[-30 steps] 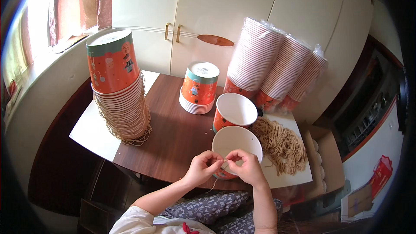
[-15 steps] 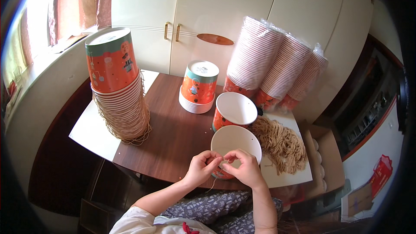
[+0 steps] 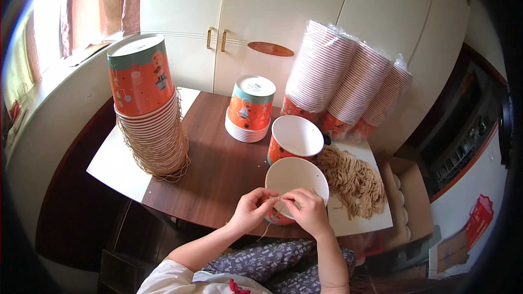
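A paper bucket point(image 3: 297, 175), white inside and orange with prints outside, stands upright at the table's near edge. Over its near rim my left hand point(image 3: 250, 210) and my right hand point(image 3: 306, 212) meet, thumbs and fingertips pinched. Between them they hold a thin tan string point(image 3: 264, 233), whose loose end hangs down in front of the bucket. The fingers partly cover how the string runs at the rim. Right behind stands a second upright bucket point(image 3: 297, 137). A heap of tan string point(image 3: 354, 185) lies to the right of both.
A tall stack of upturned buckets point(image 3: 143, 84) with strings hanging round it stands at left. A shorter upturned stack point(image 3: 250, 109) sits mid-table. Several plastic-wrapped bucket stacks point(image 3: 321, 71) rise at back right. An open cardboard box point(image 3: 414, 201) is beyond the table's right edge.
My right fingers have turned lower and drawn in to a pinch beside my left fingertips. The string's hanging end has shifted slightly left. The buckets and string heap have not moved.
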Motion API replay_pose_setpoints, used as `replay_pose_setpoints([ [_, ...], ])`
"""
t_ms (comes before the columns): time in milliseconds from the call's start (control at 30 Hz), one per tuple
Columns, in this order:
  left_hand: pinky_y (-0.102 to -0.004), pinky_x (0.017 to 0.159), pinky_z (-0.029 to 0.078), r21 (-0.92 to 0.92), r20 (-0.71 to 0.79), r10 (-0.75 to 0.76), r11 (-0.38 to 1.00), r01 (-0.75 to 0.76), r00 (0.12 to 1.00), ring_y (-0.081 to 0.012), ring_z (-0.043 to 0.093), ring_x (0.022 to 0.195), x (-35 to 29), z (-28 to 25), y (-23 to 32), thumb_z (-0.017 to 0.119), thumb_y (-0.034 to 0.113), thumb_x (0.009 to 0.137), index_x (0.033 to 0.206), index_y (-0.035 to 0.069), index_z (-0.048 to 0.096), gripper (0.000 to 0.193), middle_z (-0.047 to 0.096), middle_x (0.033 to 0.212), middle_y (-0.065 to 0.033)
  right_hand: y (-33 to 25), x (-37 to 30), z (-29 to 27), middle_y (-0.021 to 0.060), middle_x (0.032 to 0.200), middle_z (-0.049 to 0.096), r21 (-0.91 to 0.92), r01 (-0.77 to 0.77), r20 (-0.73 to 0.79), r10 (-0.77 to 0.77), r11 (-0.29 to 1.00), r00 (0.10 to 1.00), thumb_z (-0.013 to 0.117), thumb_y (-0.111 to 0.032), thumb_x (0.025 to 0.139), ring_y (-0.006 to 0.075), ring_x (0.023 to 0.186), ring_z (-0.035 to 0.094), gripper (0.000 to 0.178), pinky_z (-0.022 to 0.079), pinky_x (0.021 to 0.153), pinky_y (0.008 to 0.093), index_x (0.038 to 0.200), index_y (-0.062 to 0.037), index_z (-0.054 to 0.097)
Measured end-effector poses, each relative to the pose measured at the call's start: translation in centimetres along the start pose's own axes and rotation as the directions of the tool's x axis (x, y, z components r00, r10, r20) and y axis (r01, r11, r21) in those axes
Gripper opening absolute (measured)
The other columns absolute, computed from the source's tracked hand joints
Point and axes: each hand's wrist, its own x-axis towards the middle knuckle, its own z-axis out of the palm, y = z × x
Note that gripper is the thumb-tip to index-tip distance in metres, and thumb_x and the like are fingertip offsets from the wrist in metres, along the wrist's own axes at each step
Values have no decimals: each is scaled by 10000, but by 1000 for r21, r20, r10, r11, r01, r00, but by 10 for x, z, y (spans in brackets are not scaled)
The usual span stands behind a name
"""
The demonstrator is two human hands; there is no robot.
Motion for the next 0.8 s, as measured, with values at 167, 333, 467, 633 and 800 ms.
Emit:
replay_pose_setpoints([
  [167,-203,585,448,176,49,64,982,-71,997,-49,531,667,-1,-3,-1,591,96,849,911,-42,598,151,595,776,-33,-2,1,-1,75,767,627,34,-29,21,29,999,999,671,-32,708,239,722,608,77,484,655,330,775,-32,633],
  [333,-207,557,448,368,80,81,924,-105,993,-40,533,654,-1,-2,11,603,108,842,892,-34,606,151,608,756,-54,-2,1,-1,88,774,626,68,-52,34,50,996,998,657,-23,719,242,722,613,75,486,652,324,789,-18,630],
  [467,-200,538,441,242,48,18,970,-29,999,-29,518,614,-2,1,12,595,116,858,903,-34,610,157,602,685,-24,-3,1,0,91,780,626,84,-58,35,55,995,998,645,-16,729,242,727,615,73,487,651,320,800,-11,626],
  [633,-198,537,442,218,64,21,975,-34,998,-21,511,608,-4,0,10,580,121,875,957,-26,618,172,600,672,-11,-3,1,-1,95,787,626,95,-58,45,54,994,998,635,-12,738,244,729,616,70,486,651,318,807,-7,623],
  [800,-191,598,451,278,108,-43,960,12,993,-38,535,678,-4,-2,13,570,126,884,1005,-26,606,198,599,752,-3,-2,1,-1,96,789,622,109,-74,50,69,991,996,630,-11,743,246,731,616,71,484,649,318,812,-6,621],
])
